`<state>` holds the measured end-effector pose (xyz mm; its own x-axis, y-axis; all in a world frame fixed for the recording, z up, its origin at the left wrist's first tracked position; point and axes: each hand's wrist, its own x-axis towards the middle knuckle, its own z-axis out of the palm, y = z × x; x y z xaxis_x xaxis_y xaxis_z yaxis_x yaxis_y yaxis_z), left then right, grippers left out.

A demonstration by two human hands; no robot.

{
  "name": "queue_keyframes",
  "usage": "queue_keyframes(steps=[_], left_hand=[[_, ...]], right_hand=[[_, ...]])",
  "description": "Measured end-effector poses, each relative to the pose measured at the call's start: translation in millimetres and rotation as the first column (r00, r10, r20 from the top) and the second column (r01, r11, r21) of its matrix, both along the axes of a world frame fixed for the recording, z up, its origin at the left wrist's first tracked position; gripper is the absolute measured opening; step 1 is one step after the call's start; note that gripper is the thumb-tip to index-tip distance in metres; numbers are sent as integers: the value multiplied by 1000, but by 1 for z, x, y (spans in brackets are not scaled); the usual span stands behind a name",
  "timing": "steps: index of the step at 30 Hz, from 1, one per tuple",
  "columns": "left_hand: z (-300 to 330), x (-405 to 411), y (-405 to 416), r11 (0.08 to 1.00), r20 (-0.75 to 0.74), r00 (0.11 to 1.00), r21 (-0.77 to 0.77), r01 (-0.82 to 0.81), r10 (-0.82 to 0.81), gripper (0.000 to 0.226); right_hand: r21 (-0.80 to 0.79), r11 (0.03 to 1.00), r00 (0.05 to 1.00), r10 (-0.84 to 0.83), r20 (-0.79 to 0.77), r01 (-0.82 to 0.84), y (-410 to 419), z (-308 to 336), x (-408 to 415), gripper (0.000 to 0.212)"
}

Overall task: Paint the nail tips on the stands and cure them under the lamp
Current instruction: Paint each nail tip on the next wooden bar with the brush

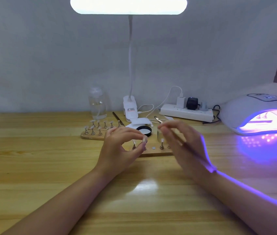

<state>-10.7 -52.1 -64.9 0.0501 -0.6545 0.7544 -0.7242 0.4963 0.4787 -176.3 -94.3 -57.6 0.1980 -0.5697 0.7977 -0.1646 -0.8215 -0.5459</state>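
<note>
Wooden counter (pixel 32 167) against pale wall. Left hand (pixel 117 150) pinches a small metal nail-tip stand (pixel 144 146) on near wooden board (pixel 153 152). Right hand (pixel 180 143) blurred, grip unclear. White dome curing lamp (pixel 246 112) glows purple at right; display unreadable. Clip lamp label (pixel 131 109) illegible.

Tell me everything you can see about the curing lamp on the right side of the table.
The curing lamp is a white, domed plastic shell sitting on the wooden table at the far right, partly cut off by the frame edge. It is switched on: violet light fills its open front and spills onto the tabletop. A display panel sits on top, too blurred to read. Neither hand touches it.
</note>
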Motion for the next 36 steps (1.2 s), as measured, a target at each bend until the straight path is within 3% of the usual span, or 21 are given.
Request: queue_keyframes(steps=[3,5,8,11,17,20,23,30,36], left_hand=[[1,0,1,1000,-30,1000,-17,4,-5,3],[2,1,3,1000,-71,997,-30,-1,-1,4],[5,2,6,1000,-137,991,-26,3,-7,4],[7,2,6,1000,-187,982,5,12,-11,1],[7,3,6,995,-275,961,70,65,-43,1],[7,3,5,993,-270,962,94,72,-44,13],[6,3,5,991,-260,965,116,68,-36,16],[8,1,7,989,-299,954,142,49,-5,20],[8,1,7,987,-322,947,152,55,-3,19]], right_hand=[[178,984,975,-34,218,-5,-15,18,-9,18],[266,962,964,-125,234,60,-31,27,-16,24],[345,925,985,-173,9,159,-53,35,-21,30],[316,916,962,-194,-191,247,-67,41,-15,30],[277,883,827,-189,-529,379,-81,39,3,41],[262,879,785,-179,-593,398,-81,38,7,40],[277,879,810,-182,-558,389,-83,43,6,39],[428,836,933,-249,-261,343,-88,48,-15,37],[468,832,952,-227,-205,299,-93,39,-29,34]])
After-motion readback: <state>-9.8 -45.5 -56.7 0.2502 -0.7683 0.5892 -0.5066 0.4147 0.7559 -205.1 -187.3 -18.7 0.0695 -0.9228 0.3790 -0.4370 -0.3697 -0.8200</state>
